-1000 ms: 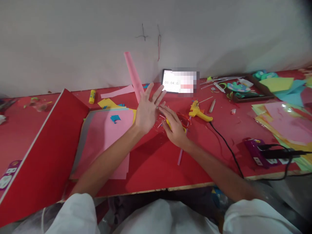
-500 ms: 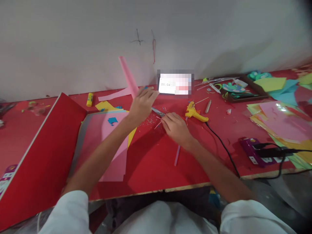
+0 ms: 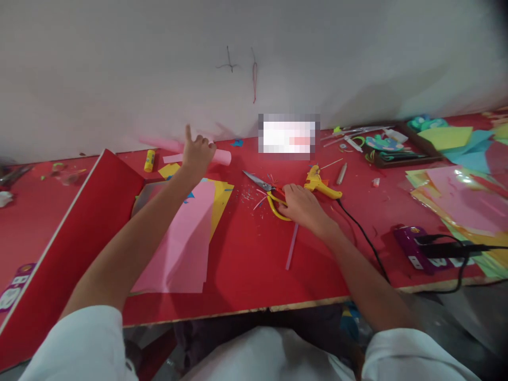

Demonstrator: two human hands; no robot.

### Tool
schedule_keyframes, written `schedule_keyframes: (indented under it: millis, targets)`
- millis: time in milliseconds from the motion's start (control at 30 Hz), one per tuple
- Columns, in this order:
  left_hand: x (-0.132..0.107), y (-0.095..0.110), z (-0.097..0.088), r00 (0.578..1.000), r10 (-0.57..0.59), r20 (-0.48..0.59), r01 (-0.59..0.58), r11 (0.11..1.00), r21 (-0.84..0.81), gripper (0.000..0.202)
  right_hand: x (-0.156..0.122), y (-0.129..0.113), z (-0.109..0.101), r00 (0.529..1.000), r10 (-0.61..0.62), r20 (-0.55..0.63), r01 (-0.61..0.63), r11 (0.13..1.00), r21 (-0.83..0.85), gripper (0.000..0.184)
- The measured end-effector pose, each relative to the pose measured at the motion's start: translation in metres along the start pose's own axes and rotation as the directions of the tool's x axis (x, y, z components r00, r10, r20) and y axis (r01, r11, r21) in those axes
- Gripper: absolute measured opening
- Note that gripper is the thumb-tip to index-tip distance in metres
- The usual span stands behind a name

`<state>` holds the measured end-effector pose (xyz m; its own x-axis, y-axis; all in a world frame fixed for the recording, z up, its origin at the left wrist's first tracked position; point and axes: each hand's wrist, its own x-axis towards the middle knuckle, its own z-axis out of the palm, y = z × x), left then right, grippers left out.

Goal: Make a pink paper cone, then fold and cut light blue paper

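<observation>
My left hand (image 3: 198, 156) is over a roll of pink paper (image 3: 223, 157) near the wall, one finger stretched up and the others bent over it. The roll lies nearly level and its left end is blurred. My right hand (image 3: 305, 207) is closed at the handles of scissors (image 3: 260, 181) with yellow and red grips. Their blades point away to the left, above small paper scraps (image 3: 254, 200). A thin pink strip (image 3: 291, 248) lies below this hand. Pink sheets (image 3: 186, 254) and yellow paper (image 3: 222, 196) are stacked under my left forearm.
A yellow glue gun (image 3: 323, 188) with a black cord lies right of the scissors. A glue stick (image 3: 150, 160) stands at back left, behind a red board (image 3: 75, 248). A lit screen (image 3: 288, 137) leans by the wall. On the right are a craft tray (image 3: 416, 159) and a purple box (image 3: 416, 248).
My left hand has moved left with the pink roll, which has tipped from upright to nearly level. My right hand has shifted slightly right, and the scissors' handles now show.
</observation>
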<state>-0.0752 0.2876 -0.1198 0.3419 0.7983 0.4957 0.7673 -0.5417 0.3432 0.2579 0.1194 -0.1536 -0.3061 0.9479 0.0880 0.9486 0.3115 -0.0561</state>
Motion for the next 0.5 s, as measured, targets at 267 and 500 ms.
schedule_keyframes:
  millis: [267, 500]
  targets:
    - [-0.043, 0.009, -0.035, 0.989, -0.145, -0.014, 0.145, 0.985, 0.095, 0.048, 0.006, 0.013, 0.007, 0.950, 0.183, -0.254, -0.112, 0.956, 0.273, 0.031]
    - [-0.051, 0.069, -0.065, 0.960, -0.136, 0.245, 0.183, 0.967, -0.179, 0.086, 0.008, 0.021, -0.010, 0.920, 0.311, -0.240, -0.069, 0.728, 0.682, 0.053]
